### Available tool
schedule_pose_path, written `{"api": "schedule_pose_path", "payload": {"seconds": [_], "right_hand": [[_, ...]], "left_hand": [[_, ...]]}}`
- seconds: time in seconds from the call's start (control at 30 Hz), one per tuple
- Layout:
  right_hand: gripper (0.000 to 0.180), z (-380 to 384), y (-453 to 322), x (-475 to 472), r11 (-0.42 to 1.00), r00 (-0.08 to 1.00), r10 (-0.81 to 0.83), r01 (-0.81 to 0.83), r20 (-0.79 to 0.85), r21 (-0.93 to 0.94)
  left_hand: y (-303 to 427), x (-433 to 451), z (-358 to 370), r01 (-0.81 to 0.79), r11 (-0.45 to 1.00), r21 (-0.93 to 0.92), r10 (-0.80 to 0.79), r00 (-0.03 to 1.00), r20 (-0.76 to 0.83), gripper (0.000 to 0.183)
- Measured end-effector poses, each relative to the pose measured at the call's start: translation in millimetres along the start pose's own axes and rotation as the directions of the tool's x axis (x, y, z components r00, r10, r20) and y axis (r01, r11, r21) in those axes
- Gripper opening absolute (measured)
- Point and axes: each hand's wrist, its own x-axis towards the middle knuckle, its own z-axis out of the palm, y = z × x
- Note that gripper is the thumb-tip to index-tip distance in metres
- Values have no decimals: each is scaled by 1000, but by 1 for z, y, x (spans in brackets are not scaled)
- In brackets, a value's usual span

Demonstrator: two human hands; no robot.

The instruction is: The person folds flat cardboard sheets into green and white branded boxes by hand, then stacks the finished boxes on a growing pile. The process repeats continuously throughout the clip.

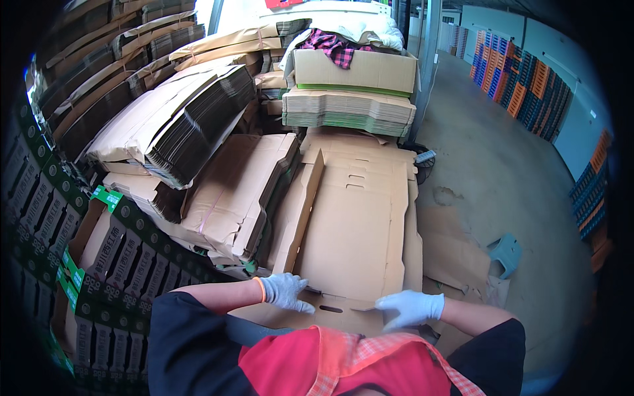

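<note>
A flat brown cardboard box blank (356,222) lies before me, its long left side panel (307,213) folded upright. My left hand (287,292), in a pale knitted glove with an orange cuff, is at the near left corner, fingers spread beside a small flap. My right hand (412,308), in a similar glove, reaches the near right corner. Its fingertips meet a small corner flap (364,308), with a gap between fingers and thumb. Between my hands, the near end panel (317,314) shows an oval hand slot (331,309). The glove undersides are hidden.
Bundled cardboard blanks (223,193) are stacked at left, beside printed green-and-grey boxes (129,257). A carton holding cloth (354,72) sits on more blanks (346,111) at the far end. On the floor at right are a blue stool (505,255) and loose cardboard (450,247).
</note>
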Motion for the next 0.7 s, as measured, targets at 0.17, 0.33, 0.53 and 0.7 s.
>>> {"api": "schedule_pose_path", "payload": {"seconds": [0.17,0.33,0.53,0.7], "right_hand": [[60,4,26,7,955,939,235,-175,252,-239],[41,6,91,-20,875,956,287,-288,-62,-389],[28,5,131,21,979,896,144,-191,-421,-73],[27,-50,107,19,950,397,158,-310,-904,30]], "left_hand": [[-30,26,2,-51,987,-154,49,999,-18,89],[-90,27,3,57,997,-54,-72,943,-326,70],[-123,58,10,-191,977,95,212,831,-514,27],[-70,81,-61,-29,1000,-1,16,586,-810,24]]}}
